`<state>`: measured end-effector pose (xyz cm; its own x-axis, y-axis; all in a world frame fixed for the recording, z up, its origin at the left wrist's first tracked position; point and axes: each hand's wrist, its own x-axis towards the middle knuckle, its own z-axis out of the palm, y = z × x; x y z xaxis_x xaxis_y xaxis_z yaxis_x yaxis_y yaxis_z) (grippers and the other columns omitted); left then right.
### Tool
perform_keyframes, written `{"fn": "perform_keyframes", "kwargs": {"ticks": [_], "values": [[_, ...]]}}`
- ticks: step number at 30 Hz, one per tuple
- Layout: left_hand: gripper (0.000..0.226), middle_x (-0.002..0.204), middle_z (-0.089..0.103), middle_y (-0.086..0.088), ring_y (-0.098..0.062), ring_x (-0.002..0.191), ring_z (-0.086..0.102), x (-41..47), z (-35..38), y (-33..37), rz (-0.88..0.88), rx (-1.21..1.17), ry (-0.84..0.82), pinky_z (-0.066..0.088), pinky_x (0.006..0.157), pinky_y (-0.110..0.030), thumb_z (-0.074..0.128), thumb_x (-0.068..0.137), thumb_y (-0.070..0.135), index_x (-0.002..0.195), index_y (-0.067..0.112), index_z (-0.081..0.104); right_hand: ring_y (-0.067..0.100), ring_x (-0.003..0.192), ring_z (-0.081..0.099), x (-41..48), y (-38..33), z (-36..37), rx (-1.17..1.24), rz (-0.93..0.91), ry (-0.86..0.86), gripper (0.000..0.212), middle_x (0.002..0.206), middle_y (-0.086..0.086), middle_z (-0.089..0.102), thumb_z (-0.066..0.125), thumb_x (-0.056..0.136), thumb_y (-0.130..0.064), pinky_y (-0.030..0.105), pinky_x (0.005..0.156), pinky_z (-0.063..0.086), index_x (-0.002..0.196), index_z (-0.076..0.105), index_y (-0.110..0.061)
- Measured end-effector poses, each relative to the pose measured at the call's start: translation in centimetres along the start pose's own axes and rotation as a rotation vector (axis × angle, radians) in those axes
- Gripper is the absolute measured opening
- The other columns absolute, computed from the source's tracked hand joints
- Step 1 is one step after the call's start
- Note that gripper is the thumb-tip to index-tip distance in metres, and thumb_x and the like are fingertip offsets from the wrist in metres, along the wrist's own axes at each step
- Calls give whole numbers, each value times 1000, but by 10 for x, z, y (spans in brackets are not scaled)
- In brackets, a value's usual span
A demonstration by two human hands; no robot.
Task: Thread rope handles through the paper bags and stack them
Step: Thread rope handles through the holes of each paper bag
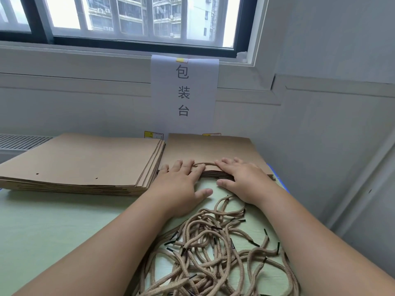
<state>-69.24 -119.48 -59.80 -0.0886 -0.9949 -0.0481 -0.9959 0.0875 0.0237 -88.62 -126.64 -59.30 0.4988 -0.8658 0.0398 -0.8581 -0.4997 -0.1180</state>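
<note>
Head view: both my hands are on the right stack [213,148] of brown paper bags, at its near edge, right side of the table [53,221]. Left hand [181,184] lies flat, fingers straight and spread over the top bag, thumb out on the green table surface just in front of the stack. Right hand [243,180] is the same: palm down, fingers extended onto the bag, thumb on the table by the stack edge. Neither hand grips anything; both are pressing flat. A handle [208,164] arcs on the top bag between the two hands, each end running under my fingertips. Can't tell if the ends go through the bag, fingers cover them. Left stack [81,161] sits just beside the right one, touching or nearly, bags flat and slightly fanned at the right edge; two holes [37,174] show near the front of the top bag, no rope in them. Loose ropes [213,253], tan with dark tips, lie tangled on the table between my forearms, near side. A paper sign [183,92] with printed characters hangs on the wall behind the stacks, under the window [128,18].
</note>
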Motion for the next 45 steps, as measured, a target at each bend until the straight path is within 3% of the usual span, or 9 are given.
{"fn": "perform_keyframes", "kwargs": {"ticks": [21, 31, 36, 39, 41, 43, 45], "values": [[78, 174, -9, 1, -23, 160, -7, -4, -2, 2, -8, 12, -34, 0, 128, -52, 22, 100, 73, 164, 38, -6, 21, 157, 8, -1, -3, 2, -47, 14, -81, 70, 170, -11, 11, 41, 102, -60, 47, 124, 12, 161, 11, -38], [76, 174, 5, 2, -21, 160, 4, -3, -8, 1, 5, -42, 69, 8, 128, -50, 37, 102, 65, 164, 39, 3, 16, 156, 12, -3, 1, -4, 73, -4, 24, 75, 169, -9, 14, 51, 99, -57, 42, 124, 15, 161, 16, -36], [70, 173, 10, 2, -20, 160, 7, -10, -17, 1, 37, -88, 168, 10, 129, -44, 40, 104, 59, 164, 40, 8, 14, 155, 18, -13, 3, -21, 186, -12, 195, 72, 167, -6, 25, 58, 98, -50, 34, 123, 18, 160, 28, -30], [64, 170, 21, 8, -18, 158, 15, -28, -28, 3, 68, -113, 219, 15, 128, -39, 41, 105, 57, 162, 40, 17, 17, 134, 49, -24, -2, -34, 219, -24, 338, 49, 143, -3, 58, 59, 99, -43, 35, 109, 39, 144, 54, -24], [59, 164, 34, 14, -15, 150, 30, -44, -35, 3, 78, -146, 254, 26, 121, -35, 45, 104, 55, 159, 39, 30, 16, 101, 62, -32, -8, -43, 223, 7, 374, 26, 107, -7, 70, 58, 99, -38, 33, 83, 48, 117, 71, -24], [54, 157, 43, 19, -12, 142, 42, -58, -40, 1, 68, -176, 270, 35, 114, -32, 48, 103, 55, 154, 39, 41, 17, 87, 64, -34, -13, -48, 127, 69, 296, 20, 90, -7, 70, 57, 99, -34, 30, 70, 49, 99, 74, -25], [50, 152, 48, 20, -11, 138, 47, -69, -41, -4, 51, -185, 269, 39, 109, -30, 49, 103, 54, 151, 39, 46, 21, 82, 66, -29, -16, -44, -5, 139, 169, 17, 85, -3, 71, 60, 96, -34, 31, 70, 54, 91, 74, -26]]}}
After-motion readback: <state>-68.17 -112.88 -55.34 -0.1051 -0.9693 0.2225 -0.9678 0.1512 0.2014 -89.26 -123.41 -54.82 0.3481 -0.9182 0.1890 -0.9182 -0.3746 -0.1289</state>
